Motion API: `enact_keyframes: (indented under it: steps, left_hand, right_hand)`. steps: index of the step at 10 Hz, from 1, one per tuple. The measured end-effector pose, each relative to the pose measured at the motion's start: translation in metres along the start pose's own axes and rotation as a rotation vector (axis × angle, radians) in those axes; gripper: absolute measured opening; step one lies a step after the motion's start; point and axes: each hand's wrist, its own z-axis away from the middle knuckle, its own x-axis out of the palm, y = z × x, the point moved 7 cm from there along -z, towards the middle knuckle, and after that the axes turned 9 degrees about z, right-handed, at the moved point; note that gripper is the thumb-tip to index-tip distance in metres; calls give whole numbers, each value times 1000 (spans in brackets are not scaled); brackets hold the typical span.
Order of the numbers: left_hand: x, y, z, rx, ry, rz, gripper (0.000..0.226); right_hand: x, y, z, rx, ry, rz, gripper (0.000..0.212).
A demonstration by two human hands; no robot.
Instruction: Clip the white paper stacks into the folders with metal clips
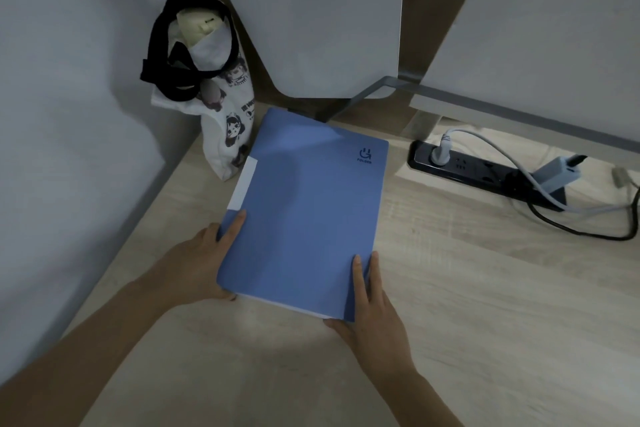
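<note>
My left hand (204, 263) pinches the left edge of the closed blue folder (304, 211), and my right hand (372, 308) pinches its near corner. It sits on the bench (467, 288) with white paper (277, 302) peeking out below. I'd square those sheets first, then open the cover evenly

Small dark word "FOLDER" beneath a smiling-face logo (365, 152), far right corner of the blue plastic folder (304, 211), lettering on the white cartoon-print cloth tote bag (235, 111) too blurred to read
</note>
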Motion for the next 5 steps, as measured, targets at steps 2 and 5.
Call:
enact_keyframes:
  steps: [2, 5]
  left_hand:
    - [2, -3, -2, -100, -61, 58, 123]
    - [-13, 28, 44, -190, 368, -13, 90]
  right_hand:
    - [1, 0, 0, 35, -110, 2, 98]
    - [-71, 18, 21, 163, -250, -359, 104]
